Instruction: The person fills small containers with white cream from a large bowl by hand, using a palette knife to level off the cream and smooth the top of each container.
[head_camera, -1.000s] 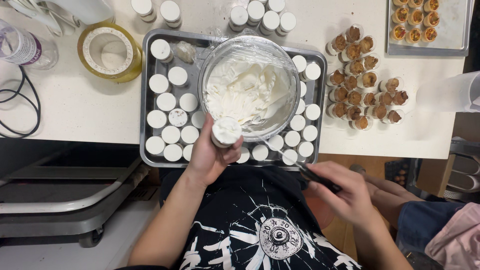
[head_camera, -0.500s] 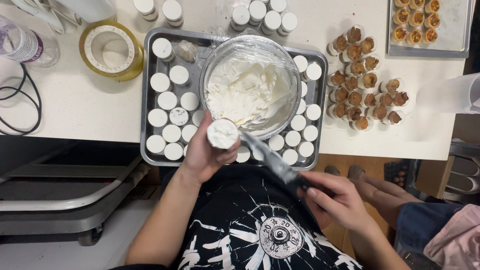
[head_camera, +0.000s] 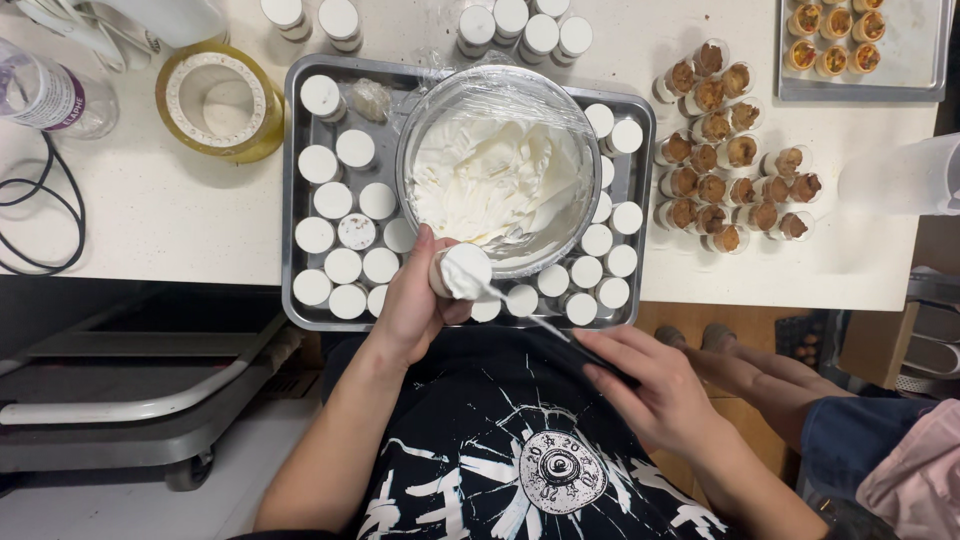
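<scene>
- At nine o'clock on the white surface (head_camera: 180, 215), a clear plastic bottle (head_camera: 50, 95) and a black cable (head_camera: 40, 215) are lying idle, with a yellow-rimmed tub (head_camera: 218, 103) just beside them.
- Moving right, a metal tray (head_camera: 300, 312) is carrying rows of white-topped small cups (head_camera: 343, 266) around a glass bowl (head_camera: 497, 165) of whipped white cream.
- The left hand (head_camera: 412, 305) is gripping one small cup (head_camera: 462, 271), lifted at the tray's six o'clock edge, just under the bowl's rim.
- The right hand (head_camera: 655, 385), clenched around a dark-handled spatula (head_camera: 545, 325), is pressing its tip against the cream on that cup.
- By my reading, the person is smoothing a cream top level; finishing it seems to call for a flat, steady wipe across the rim.
- Around three o'clock, unfilled-looking cups with brown filling (head_camera: 720, 165) are standing bunched on the surface.
- At one o'clock, a second tray (head_camera: 925, 80) is holding more brown-filled cups.
</scene>
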